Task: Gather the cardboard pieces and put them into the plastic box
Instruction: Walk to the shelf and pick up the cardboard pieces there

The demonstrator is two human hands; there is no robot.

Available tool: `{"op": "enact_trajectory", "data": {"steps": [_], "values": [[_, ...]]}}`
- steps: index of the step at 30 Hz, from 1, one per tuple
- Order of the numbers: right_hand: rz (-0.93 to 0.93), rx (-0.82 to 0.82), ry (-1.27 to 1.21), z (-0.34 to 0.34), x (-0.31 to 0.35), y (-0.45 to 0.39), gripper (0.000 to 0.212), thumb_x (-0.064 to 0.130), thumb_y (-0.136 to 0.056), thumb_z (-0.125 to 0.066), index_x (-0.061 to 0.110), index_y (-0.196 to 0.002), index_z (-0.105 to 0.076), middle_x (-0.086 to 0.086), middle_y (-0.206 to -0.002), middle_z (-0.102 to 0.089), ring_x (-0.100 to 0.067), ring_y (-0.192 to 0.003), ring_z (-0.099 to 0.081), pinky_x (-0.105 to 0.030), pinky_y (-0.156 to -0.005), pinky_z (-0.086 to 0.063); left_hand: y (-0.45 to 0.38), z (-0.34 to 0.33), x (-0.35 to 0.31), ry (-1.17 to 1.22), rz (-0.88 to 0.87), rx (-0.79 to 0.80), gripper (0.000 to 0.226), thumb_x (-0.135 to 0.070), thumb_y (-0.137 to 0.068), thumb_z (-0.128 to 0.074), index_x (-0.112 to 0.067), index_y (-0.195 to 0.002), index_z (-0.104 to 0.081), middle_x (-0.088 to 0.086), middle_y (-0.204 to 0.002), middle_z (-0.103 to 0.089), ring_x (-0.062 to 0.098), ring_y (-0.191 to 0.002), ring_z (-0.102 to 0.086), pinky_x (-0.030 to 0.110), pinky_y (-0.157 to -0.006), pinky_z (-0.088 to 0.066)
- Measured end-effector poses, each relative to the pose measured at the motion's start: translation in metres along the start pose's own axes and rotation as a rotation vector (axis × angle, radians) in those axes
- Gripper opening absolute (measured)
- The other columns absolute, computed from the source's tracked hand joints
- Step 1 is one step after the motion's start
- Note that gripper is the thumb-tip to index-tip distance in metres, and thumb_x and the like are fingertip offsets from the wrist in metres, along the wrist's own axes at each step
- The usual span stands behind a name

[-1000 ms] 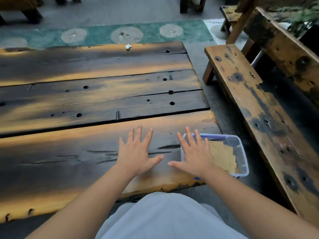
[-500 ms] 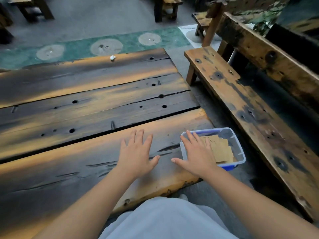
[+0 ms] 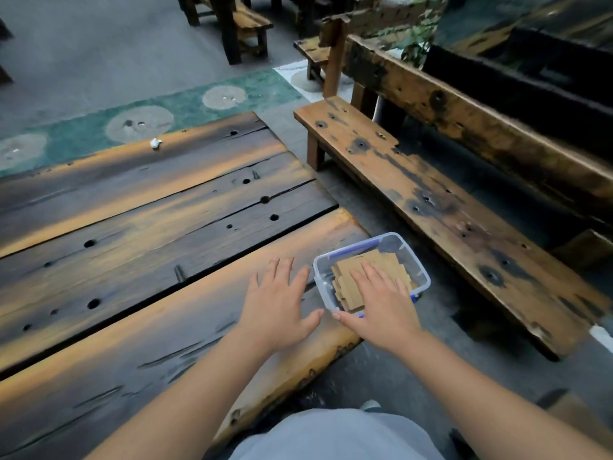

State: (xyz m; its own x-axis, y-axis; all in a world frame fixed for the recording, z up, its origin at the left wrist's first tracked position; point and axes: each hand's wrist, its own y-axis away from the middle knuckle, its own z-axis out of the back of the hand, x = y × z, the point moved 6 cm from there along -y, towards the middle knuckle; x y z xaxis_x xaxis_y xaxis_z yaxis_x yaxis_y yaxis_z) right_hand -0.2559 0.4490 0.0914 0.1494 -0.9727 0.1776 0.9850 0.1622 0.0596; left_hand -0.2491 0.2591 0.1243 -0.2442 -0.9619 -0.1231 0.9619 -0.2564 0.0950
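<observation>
both hands flat, fingers spread: left hand (image 3: 277, 307) on table (image 3: 132, 260); at its 3 o'clock, right hand (image 3: 381, 303) over cardboard pieces (image 3: 345, 287) in plastic box (image 3: 421, 277).

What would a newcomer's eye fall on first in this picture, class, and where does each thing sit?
Two bare hands lie spread and flat: the left hand on the scorched wooden table, the right hand pressing on cardboard pieces stacked in a clear plastic box at the table's right end. A weathered bench stands further right.
</observation>
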Motion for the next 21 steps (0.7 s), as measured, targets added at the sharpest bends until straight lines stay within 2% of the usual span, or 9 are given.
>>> {"op": "enact_trajectory", "data": {"steps": [5, 9, 12, 15, 21], "values": [[-0.092, -0.029, 0.006, 0.012, -0.043, 0.025, 0.1, 0.091, -0.067, -0.028, 0.031, -0.148, -0.026, 0.004, -0.16, -0.021, -0.017, -0.146, -0.016, -0.048, -0.115, -0.016, -0.013, 0.002, -0.049, -0.04, -0.132, -0.009, 0.083, -0.073, -0.077, -0.025, -0.028, -0.146, -0.019, 0.008, -0.158, -0.017, 0.029, -0.145, -0.011, 0.056, -0.111, -0.022], [-0.183, -0.045, -0.018, 0.021, -0.084, 0.046, 0.101, 0.091, -0.064, -0.027, 0.032, -0.147, -0.028, 0.004, -0.159, -0.023, -0.017, -0.145, -0.018, -0.051, -0.115, -0.016, -0.027, 0.002, -0.094, -0.069, -0.21, -0.022, 0.079, -0.071, -0.077, -0.031, -0.026, -0.141, -0.026, 0.009, -0.156, -0.021, 0.03, -0.143, -0.015, 0.057, -0.107, -0.029], [-0.253, -0.045, -0.019, 0.026, -0.119, 0.065, 0.099, 0.091, -0.065, -0.028, 0.033, -0.145, -0.029, 0.005, -0.158, -0.025, -0.019, -0.144, -0.021, -0.052, -0.114, -0.018, -0.036, 0.001, -0.133, -0.082, -0.291, -0.038, 0.074, -0.069, -0.077, -0.035, -0.025, -0.137, -0.031, 0.009, -0.152, -0.029, 0.032, -0.14, -0.023, 0.058, -0.104, -0.033], [-0.315, -0.045, -0.046, 0.027, -0.154, 0.084, 0.099, 0.091, -0.065, -0.028, 0.035, -0.147, -0.026, 0.007, -0.16, -0.021, -0.018, -0.145, -0.019, -0.051, -0.115, -0.015, -0.045, 0.002, -0.173, -0.073, -0.352, -0.053, 0.071, -0.068, -0.075, -0.037, -0.024, -0.131, -0.034, 0.006, -0.145, -0.037, 0.031, -0.133, -0.034, 0.052, -0.099, -0.038], [-0.475, -0.071, -0.095, 0.032, -0.233, 0.13, 0.101, 0.091, -0.065, -0.026, 0.033, -0.148, -0.027, 0.007, -0.159, -0.024, -0.017, -0.144, -0.021, -0.049, -0.116, -0.016, -0.061, -0.012, -0.263, -0.108, -0.489, 0.013, 0.077, -0.068, -0.079, -0.034, -0.029, -0.143, -0.021, 0.008, -0.158, -0.016, 0.03, -0.144, -0.015, 0.054, -0.11, -0.027]]}}
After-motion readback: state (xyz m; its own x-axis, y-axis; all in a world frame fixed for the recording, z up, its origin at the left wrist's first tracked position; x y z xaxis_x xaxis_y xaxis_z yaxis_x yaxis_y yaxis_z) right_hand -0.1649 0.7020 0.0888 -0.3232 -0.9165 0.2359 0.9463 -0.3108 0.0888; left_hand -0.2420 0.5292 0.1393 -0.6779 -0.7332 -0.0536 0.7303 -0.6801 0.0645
